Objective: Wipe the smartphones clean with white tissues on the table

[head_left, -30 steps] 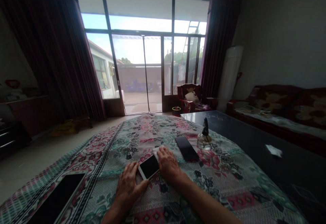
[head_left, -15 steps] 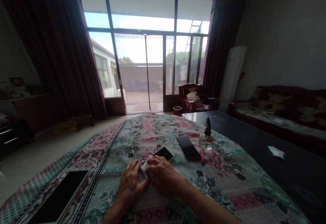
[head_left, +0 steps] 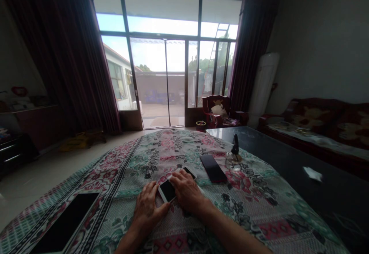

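A white smartphone with a dark screen lies at a slant on the flowered tablecloth. My left hand steadies its near left end, fingers along one edge and thumb by the lower corner. Across the middle of the screen rests my right hand, fingers bent and pressing a thin white wipe on the glass. Most of the wipe is hidden under that hand; only pale bits show at its sides. Beyond lies a dark phone. At the left is a tablet with a black screen and white frame.
A clear glass bottle with a black spray top stands past the dark phone. The flowered tablecloth covers the near table. A dark glossy table with a crumpled white tissue adjoins at right.
My right hand has slid with the wipe away from the phone's near left end, towards its far right end, baring the screen's left part. My left hand stays at the edge.
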Tool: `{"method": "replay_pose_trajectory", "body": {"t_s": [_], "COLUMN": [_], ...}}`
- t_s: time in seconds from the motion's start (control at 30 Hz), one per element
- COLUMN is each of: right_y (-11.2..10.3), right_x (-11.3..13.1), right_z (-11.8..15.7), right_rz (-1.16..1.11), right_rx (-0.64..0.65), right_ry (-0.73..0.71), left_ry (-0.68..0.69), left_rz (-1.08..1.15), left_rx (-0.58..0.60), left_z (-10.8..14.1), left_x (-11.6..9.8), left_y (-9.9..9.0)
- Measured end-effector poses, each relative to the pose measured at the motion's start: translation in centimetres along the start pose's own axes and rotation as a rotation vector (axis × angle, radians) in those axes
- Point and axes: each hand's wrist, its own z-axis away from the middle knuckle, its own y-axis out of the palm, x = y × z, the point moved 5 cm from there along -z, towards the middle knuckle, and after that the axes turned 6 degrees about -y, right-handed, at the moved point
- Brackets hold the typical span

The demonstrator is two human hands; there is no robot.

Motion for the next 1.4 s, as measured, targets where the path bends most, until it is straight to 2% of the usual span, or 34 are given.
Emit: {"method": "replay_pose_trajectory", "body": {"t_s": [0.2,0.43,0.57,0.87,1.0,1.13,1.4], "right_y": [0.7,0.3,-0.2,-2.3,-2.4,-1.9,-0.8], "right_x": [1.2,1.9,1.4,-3.0,-3.7,-2.6,2.2], "right_z": [-0.2,0.8,1.1,1.3,1.5,1.4,1.2], "right_rz": [-0.075,-0.153,-0.105,0.069,0.094,0.087,-0.003], "right_rx": [0.044,-0.093,-0.112,-0.163,-0.174,-0.145,-0.042], "right_ry": [-0.112,-0.086,-0.014,0.261,0.321,0.274,0.096], "left_ry": [0.009,0.043,0.040,0.026,-0.003,-0.009,-0.064], "left_rz": [-0.013,-0.015,-0.014,0.006,0.013,0.025,-0.046], "left_rx": [-0.029,-0.050,-0.053,-0.026,-0.005,-0.012,-0.026], "left_z": [0.0,-0.3,-0.3,-0.2,-0.1,0.1,0.0], "left_x": [0.0,0.7,0.9,0.3,0.0,-0.2,0.1], "left_y": [-0.1,0.5,0.7,0.2,-0.1,-0.2,-0.4]}}
